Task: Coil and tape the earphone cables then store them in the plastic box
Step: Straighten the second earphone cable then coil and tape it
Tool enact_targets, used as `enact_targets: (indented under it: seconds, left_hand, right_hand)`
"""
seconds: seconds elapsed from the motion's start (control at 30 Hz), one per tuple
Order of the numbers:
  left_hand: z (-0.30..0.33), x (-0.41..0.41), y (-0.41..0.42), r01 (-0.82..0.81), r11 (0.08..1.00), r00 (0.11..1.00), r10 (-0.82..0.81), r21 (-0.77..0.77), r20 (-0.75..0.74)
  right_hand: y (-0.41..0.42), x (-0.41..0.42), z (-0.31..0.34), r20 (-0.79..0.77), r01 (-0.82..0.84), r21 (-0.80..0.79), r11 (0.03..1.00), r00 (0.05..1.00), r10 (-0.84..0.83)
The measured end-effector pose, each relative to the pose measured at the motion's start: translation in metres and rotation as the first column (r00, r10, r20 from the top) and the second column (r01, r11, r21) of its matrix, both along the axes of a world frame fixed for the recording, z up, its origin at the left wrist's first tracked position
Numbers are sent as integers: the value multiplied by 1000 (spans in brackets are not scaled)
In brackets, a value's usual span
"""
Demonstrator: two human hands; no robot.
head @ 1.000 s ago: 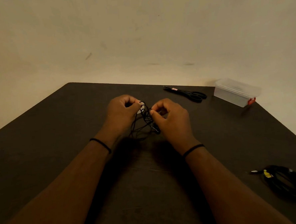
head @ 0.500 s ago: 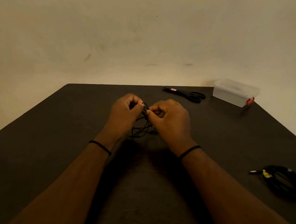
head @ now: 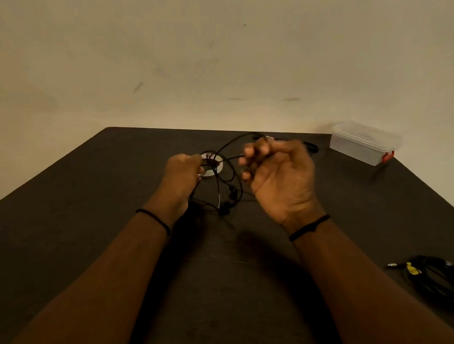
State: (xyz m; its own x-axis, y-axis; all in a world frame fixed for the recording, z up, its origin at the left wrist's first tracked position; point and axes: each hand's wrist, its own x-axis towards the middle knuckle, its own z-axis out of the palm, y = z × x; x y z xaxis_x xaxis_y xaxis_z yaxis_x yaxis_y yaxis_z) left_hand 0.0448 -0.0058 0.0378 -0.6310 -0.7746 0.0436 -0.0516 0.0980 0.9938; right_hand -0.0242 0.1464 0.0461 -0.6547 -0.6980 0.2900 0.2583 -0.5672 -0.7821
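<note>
1. Left hand (head: 185, 174) at about 10 o'clock of the view centre, fingers curled, pinching a bunch of the black earphone cable (head: 227, 181) at its fingertips.
2. Right hand (head: 280, 174) at about 1 o'clock of centre, raised, palm toward the camera, fingers curled round a strand of the same cable; the strand arcs from the left hand's pinch up to the right fingertips (head: 248, 152).
3. The rest of the cable hangs in loose loops between the 2 hands; earbuds (head: 226, 206) dangle low, at 6 o'clock of the loops, close to the surface (head: 90, 220). Cannot tell if they touch it.
4. Tape roll (head: 215, 170), white, lies flat on the surface just behind the left hand's fingertips, partly hidden by cable.
5. Plastic box (head: 365, 143), translucent with lid on and a red clip, sits at 2 o'clock, near the far right corner, well apart from the hands.
6. Scissors (head: 312, 148) mostly hidden behind the right hand; only the black handle shows.
7. 2nd black cable bundle (head: 445, 280) with a yellow tag at 4 o'clock, near the right edge.
8. 1 thin black band on each wrist.
</note>
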Motion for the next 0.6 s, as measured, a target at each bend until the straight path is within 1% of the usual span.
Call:
enact_targets:
  seconds: [0.07, 0.1, 0.17, 0.3, 0.37, 0.43, 0.47, 0.53, 0.6]
  left_hand:
    - [0, 1, -7, -16, 994, 999, 19, 113, -28]
    - [-1, 0, -8, -16, 984, 999, 24, 179, -42]
    - [-3, 0, -10, -7, 953, 998, 25, 303, -58]
    - [-4, 4, -22, 61, 882, 998, -39, 468, -57]
    - [-5, 6, -27, 113, 833, 992, -64, 541, -110]
    - [-6, 4, -28, 161, 799, 983, -81, 579, -162]
    - [-6, 3, -28, 183, 788, 979, -94, 588, -178]
    - [-6, 3, -26, 225, 779, 971, -129, 586, -202]
    - [-8, 5, -29, 249, 806, 968, -194, 537, -158]
  right_hand:
    - [5, -8, 0, 44, 29, -40, 999, 999, -27]
    - [5, -12, -1, 41, 70, -35, 997, 997, -68]
    - [6, -16, 1, 3, 88, -40, 995, 996, -88]
    - [13, -22, 8, 12, 74, -118, 990, 997, -73]
    - [15, -22, 9, 39, 86, -118, 989, 996, -82]
    - [17, -20, 10, 65, 70, -114, 991, 996, -63]
    - [18, -20, 10, 49, 56, -92, 994, 997, -52]
    - [19, -21, 11, -40, 50, 13, 999, 998, -50]
    - [15, -23, 5, -119, 125, 130, 983, 987, -110]
